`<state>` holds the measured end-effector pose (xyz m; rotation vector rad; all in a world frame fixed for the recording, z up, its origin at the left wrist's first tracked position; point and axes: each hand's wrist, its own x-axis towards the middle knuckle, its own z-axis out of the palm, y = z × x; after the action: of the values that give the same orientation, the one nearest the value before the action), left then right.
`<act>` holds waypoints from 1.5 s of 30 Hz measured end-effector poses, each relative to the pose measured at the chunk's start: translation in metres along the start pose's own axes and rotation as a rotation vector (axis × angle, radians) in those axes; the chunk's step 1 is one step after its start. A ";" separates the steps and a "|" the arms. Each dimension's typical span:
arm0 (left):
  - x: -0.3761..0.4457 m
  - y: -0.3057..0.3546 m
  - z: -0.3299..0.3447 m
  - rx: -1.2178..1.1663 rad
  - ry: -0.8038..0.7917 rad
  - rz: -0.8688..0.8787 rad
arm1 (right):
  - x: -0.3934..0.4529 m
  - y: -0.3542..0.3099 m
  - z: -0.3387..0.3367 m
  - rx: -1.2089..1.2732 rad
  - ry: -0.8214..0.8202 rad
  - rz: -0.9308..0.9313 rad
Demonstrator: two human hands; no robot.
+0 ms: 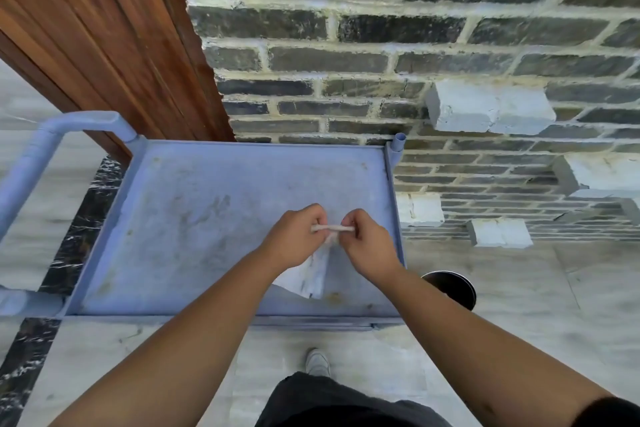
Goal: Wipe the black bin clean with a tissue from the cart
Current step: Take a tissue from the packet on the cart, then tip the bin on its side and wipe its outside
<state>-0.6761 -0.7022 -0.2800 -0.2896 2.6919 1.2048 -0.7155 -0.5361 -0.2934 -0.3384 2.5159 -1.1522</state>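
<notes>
I see the cart (pixel 194 204) top, and above it my left hand (pixel 294 239) and right hand (pixel 369 243) each pinch the tissue (pixel 320 270), which hangs between them. The bin (pixel 453 288) on the floor just right of the cart looks unwiped, I judge. My right arm hides most of it, so I can't judge its dirt.

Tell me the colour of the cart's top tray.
Pale blue-grey, scuffed and stained; head view.

Grey-blue cart (pixel 194 204) with a stained, raised-rim top tray, standing on the pale stone floor (pixel 519 288); a black bin (pixel 457 286) stands on the floor just beside its right edge.
</notes>
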 end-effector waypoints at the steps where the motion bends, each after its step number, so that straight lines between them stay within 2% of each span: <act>1: 0.003 0.011 0.003 -0.048 0.017 -0.001 | -0.002 0.002 -0.012 0.061 0.034 0.027; 4: 0.012 0.044 0.017 -0.184 0.012 0.019 | -0.009 0.013 -0.046 0.188 0.107 0.066; 10: 0.016 0.118 0.070 -0.479 -0.104 -0.007 | -0.044 0.054 -0.115 0.502 0.262 0.168; 15: 0.003 0.185 0.132 -0.530 -0.162 -0.011 | -0.085 0.102 -0.170 0.640 0.206 0.143; 24: -0.046 0.264 0.278 -0.669 -0.086 -0.099 | -0.153 0.220 -0.267 0.710 0.088 0.170; 29: -0.068 0.285 0.346 -0.685 -0.012 -0.190 | -0.185 0.274 -0.295 0.861 0.091 0.238; 32: -0.075 0.293 0.364 -0.697 0.001 -0.220 | -0.198 0.288 -0.298 0.984 0.087 0.291; 38: -0.075 0.291 0.386 -0.594 -0.052 -0.158 | -0.213 0.307 -0.285 0.995 0.075 0.330; 45: -0.060 0.245 0.421 -0.581 -0.143 -0.155 | -0.206 0.353 -0.254 1.049 0.273 0.423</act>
<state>-0.6444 -0.2202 -0.3666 -0.4558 2.1024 1.8495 -0.6566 -0.0643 -0.3649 0.6167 1.6656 -2.1573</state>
